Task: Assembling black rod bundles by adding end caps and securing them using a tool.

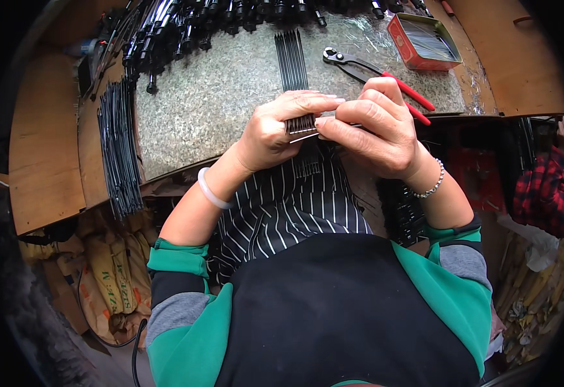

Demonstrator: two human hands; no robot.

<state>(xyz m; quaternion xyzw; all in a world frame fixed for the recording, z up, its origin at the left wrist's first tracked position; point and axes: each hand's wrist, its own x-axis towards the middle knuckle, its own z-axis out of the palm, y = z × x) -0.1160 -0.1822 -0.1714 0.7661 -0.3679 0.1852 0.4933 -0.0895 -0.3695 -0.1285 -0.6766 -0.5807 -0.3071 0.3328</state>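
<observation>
My left hand (270, 131) is wrapped round a flat row of thin black rods (291, 61), which lie side by side and stretch away over the grey speckled board. Their near ends stick out below my left fingers, over the board's front edge. A thin silvery wire (303, 138) crosses these ends. My right hand (377, 129) is closed in a pinch at the wire's right end, its thumb and forefinger touching the side of the row. The fingertips hide just how the wire passes the rods.
Pincers with red handles (412, 95) lie beyond my right hand. A red tin (417, 59) of thin wires stands at the far right. Black umbrella-like frames (185, 32) are heaped along the back. More dark rods (119, 148) lie at the left edge. The speckled board (191, 109) covers the table.
</observation>
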